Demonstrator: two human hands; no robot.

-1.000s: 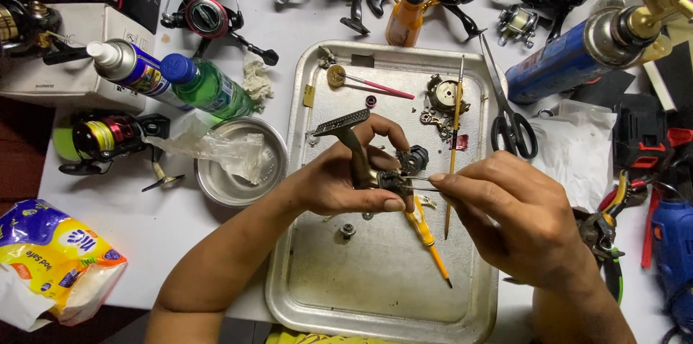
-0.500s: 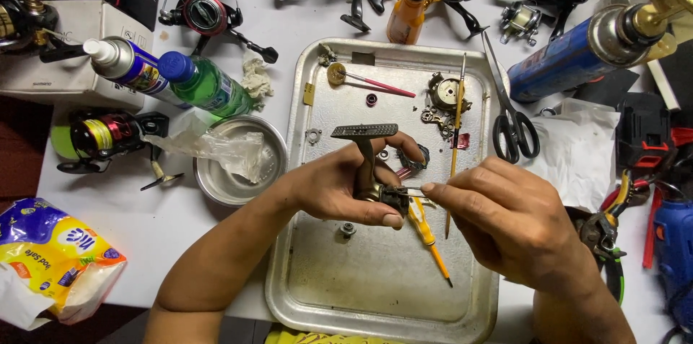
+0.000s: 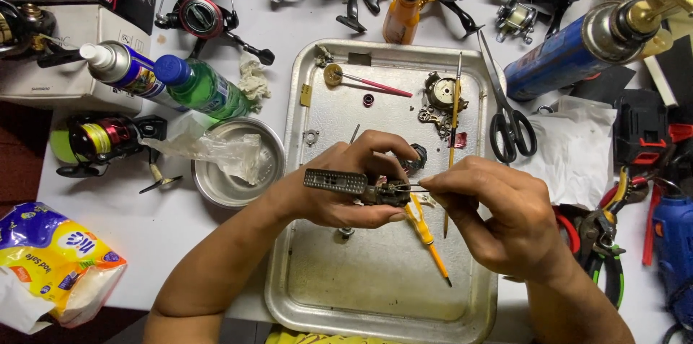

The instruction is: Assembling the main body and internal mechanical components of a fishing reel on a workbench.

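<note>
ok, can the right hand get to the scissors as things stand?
Probably yes, but not freely. The scissors lie on the tray's right rim, just beyond the right hand, with nothing between them. That hand is pinching a thin tool into the reel part held by the left hand, so it isn't free.

White table (image 3: 289,41), metal tray (image 3: 476,301), scissors (image 3: 505,113), green bottle (image 3: 206,88)
</note>
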